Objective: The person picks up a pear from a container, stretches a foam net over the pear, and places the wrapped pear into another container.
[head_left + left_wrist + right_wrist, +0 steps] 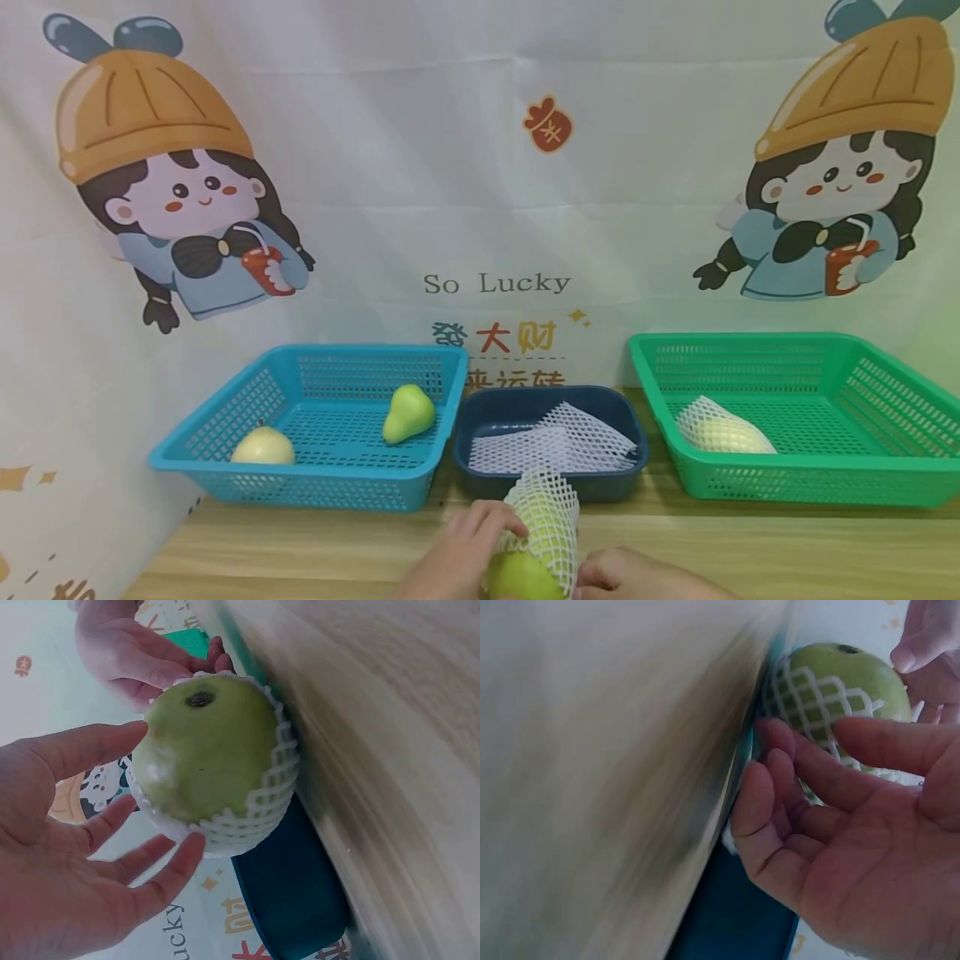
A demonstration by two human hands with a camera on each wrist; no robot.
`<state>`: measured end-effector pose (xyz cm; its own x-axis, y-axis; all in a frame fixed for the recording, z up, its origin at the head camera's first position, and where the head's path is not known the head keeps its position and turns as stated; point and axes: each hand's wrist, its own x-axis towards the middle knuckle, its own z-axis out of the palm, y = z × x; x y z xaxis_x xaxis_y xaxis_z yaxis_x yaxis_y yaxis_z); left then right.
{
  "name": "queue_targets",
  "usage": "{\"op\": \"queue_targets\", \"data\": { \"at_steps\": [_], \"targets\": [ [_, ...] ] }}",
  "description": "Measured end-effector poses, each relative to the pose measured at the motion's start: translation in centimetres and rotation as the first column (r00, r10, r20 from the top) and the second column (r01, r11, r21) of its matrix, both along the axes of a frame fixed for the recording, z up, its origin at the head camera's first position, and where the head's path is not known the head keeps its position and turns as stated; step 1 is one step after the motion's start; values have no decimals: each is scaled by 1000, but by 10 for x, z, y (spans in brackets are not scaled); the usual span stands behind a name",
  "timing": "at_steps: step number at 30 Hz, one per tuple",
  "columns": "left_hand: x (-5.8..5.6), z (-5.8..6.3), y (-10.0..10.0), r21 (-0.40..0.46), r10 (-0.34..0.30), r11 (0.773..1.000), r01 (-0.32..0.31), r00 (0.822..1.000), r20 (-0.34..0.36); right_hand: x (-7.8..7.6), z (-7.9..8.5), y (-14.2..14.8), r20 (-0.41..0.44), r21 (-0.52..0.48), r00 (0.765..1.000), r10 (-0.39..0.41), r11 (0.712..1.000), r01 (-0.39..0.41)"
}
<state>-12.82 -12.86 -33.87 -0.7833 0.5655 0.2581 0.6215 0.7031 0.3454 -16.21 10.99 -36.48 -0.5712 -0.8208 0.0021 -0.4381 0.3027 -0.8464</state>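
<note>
One netted fruit (729, 435) at frame right appeared finished; two bare fruits (409, 413) at left apparently waited. Net (276, 795) partly sheathed the green fruit (202, 754); left fingers (169, 879) spread wide, right fingers (752, 793) curled, grip indeterminable.

Before me, a pale, faintly creased cloth backdrop (375, 167) spans the view behind my worktop (225, 550), whose surface shows light wood grain. Two printed cartoon figures (202, 187) in orange hats flank a small red pouch motif (548, 124). Below it I read grey "So Lucky" lettering (497, 283), above coloured Chinese characters (492, 338). The light reaching me is soft; the cloth appears greenish at far right.
</note>
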Motion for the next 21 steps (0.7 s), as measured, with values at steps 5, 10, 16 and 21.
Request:
{"op": "queue_targets", "data": {
  "at_steps": [5,10,16,21],
  "targets": [
    [-2,-7,3,13,-54,998,55,998,-29,5,5,5,-37,166,987,-154,973,158],
    [-5,-16,3,114,-108,985,132,974,-198,5,11,10,-242,238,948,-206,935,263],
    [-8,-23,2,254,-143,948,194,968,-205,8,28,11,-329,89,889,-319,926,366],
    [-8,-25,4,90,-73,990,107,944,-322,9,31,6,-482,-1,849,-217,969,247]
  ]
}}
